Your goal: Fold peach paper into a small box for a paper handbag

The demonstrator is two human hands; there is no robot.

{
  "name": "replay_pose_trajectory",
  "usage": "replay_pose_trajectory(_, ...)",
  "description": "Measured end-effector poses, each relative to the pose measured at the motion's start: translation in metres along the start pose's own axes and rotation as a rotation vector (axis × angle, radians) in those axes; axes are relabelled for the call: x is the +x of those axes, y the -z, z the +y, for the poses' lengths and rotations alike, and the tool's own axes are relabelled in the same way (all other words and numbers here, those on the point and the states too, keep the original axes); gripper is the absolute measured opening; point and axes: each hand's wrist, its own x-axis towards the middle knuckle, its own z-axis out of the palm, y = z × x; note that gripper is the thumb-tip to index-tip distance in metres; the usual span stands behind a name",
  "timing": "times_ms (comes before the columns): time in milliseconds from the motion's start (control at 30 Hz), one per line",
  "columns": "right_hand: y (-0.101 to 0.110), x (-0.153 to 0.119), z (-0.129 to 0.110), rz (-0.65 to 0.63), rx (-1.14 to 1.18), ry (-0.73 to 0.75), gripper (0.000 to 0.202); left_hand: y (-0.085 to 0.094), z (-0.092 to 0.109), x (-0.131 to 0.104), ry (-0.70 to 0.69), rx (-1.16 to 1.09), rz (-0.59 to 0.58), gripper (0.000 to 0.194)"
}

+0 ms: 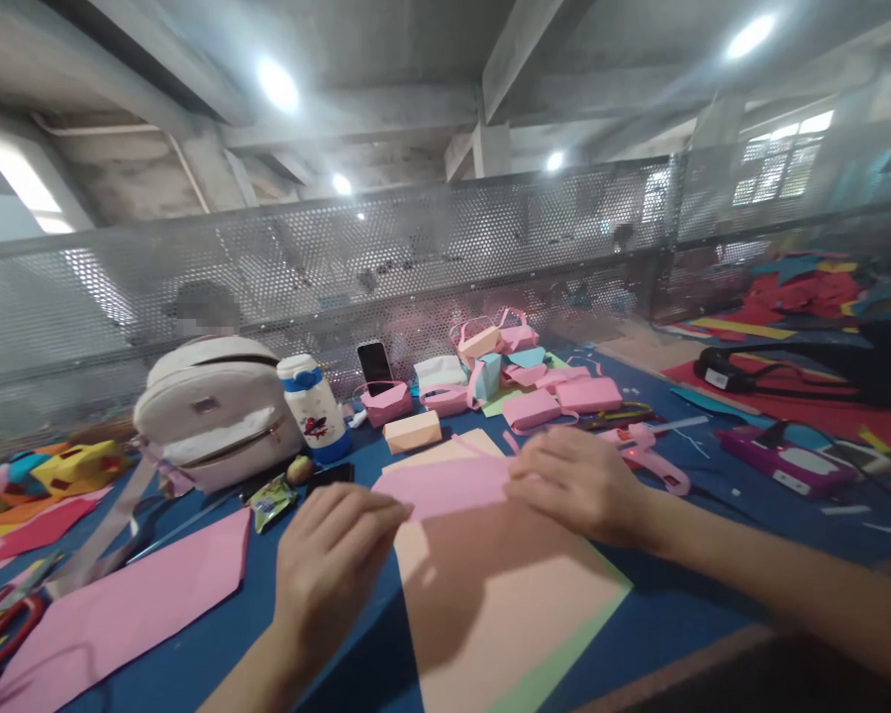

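Note:
A pink sheet (pixel 449 485) spans the space between my hands, above peach paper (pixel 505 604) with a green sheet (pixel 571 663) under it. My right hand (pixel 571 485) pinches the pink sheet's right end, its fingers pressed together. At the sheet's left end is my left hand (pixel 338 555), fingers bent and closed; its fingertips are turned away, and whether they grip the sheet is hard to tell. Beyond the sheet lie a folded peach piece (pixel 413 433) and several small pink pouches (pixel 531 409). A pink glue gun (pixel 643 451) rests right of my right hand.
A white backpack (pixel 215 416), a bottle (pixel 316 411) and a phone (pixel 375 368) stand along the perforated metal partition (pixel 416 257). Pink paper (pixel 134 614) and scissors (pixel 4 634) lie at left. A purple power strip (pixel 787 463) and black headgear (pixel 809 366) are at right.

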Motion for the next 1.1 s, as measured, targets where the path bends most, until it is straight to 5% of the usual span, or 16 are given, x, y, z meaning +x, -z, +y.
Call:
replay_pose_trajectory(67, -0.01, -0.019, -0.014, -0.062, -0.066, 0.154, 0.029, -0.004, 0.016, -0.021, -0.003, 0.001, -0.119, 0.014)
replay_pose_trajectory(267, -0.04, -0.059, -0.036, -0.261, -0.051, 0.147, 0.027, -0.02, 0.048, -0.067, 0.009, 0.022, -0.335, 0.031)
replay_pose_trajectory(633, -0.045, -0.047, -0.028, -0.614, 0.261, -0.217, 0.021, -0.025, 0.039, -0.061, 0.364, -0.187, -0.664, 0.024)
replay_pose_trajectory(833, -0.05, -0.049, -0.037, -0.509, 0.088, -0.199, 0.01, -0.037, 0.048, -0.063, 0.183, 0.065, -0.562, 0.015)
replay_pose_trajectory(967, -0.052, -0.05, -0.04, -0.316, 0.004, 0.047, 0.027, -0.038, 0.053, -0.059, -0.062, 0.012, -0.38, 0.019)
replay_pose_trajectory(1100, -0.051, -0.05, -0.04, -0.301, -0.023, 0.175, 0.027, -0.03, 0.049, -0.053, -0.163, -0.009, -0.395, 0.024)
